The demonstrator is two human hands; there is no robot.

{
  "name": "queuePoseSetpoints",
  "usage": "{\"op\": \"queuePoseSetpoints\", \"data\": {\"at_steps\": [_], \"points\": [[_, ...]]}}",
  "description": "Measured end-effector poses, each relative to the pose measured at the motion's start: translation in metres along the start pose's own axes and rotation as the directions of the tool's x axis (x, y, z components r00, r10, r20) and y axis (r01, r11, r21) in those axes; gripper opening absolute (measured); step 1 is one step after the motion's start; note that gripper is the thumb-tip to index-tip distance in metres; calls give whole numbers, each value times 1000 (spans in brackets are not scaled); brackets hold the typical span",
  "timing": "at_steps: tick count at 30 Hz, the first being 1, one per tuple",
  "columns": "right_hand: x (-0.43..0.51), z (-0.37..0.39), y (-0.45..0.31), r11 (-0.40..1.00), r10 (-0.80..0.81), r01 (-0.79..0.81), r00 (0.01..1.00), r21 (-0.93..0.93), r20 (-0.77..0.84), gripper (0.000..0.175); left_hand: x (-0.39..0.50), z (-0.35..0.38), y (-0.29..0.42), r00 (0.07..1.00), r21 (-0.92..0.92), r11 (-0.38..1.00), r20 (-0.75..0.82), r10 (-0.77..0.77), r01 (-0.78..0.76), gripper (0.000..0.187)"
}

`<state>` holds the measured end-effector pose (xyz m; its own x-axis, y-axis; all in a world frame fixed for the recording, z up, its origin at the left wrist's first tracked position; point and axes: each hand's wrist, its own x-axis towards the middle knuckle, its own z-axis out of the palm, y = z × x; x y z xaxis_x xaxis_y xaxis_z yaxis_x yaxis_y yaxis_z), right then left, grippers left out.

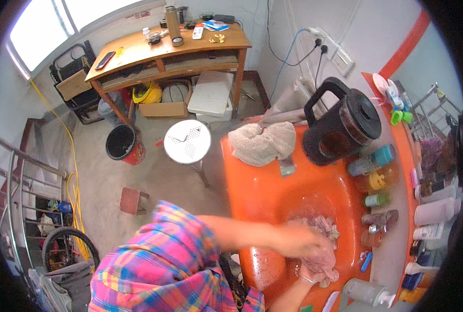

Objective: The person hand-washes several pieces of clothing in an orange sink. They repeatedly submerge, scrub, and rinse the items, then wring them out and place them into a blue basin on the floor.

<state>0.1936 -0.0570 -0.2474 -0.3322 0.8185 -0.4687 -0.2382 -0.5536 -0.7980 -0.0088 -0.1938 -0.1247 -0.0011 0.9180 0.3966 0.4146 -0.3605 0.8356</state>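
Observation:
A wet pink cloth (323, 263) is bunched up over the orange washbasin (258, 199). My left hand (303, 240), blurred, grips it from above, its fingers partly hidden. Below it in the view, my right hand (306, 272), with a thin bangle at the wrist, holds the same cloth from the other side. Another crumpled pale cloth (325, 226) lies in the bowl of the basin, just past my left hand. Water drops cover the basin's near rim.
A black kettle-like jug (332, 128) and a beige towel (262, 142) sit on the basin's left end. Several bottles, among them a pump bottle (366, 292), line the back edge below a mirror (438, 156). A white stool (187, 142) stands to the left.

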Motion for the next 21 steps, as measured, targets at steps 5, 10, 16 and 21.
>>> {"op": "queuePoseSetpoints", "data": {"at_steps": [5, 10, 16, 21], "points": [[12, 22, 8, 997, -12, 9, 999, -71, -43, 48, -144, -145, -24, 829, 117, 894, -440, -344, 433, 18], [21, 60, 24, 983, -27, 8, 994, -185, -102, 48, -289, -240, -111, 144, 33, 243, -878, -456, 970, 19], [38, 132, 57, 937, -50, -34, 972, -346, -230, 49, -393, -263, -246, -11, 175, -195, -716, -698, 965, 38], [43, 171, 73, 893, -52, -110, 938, -437, -343, 50, -407, -268, -314, 230, 485, -81, -548, -804, 871, 53]]}}
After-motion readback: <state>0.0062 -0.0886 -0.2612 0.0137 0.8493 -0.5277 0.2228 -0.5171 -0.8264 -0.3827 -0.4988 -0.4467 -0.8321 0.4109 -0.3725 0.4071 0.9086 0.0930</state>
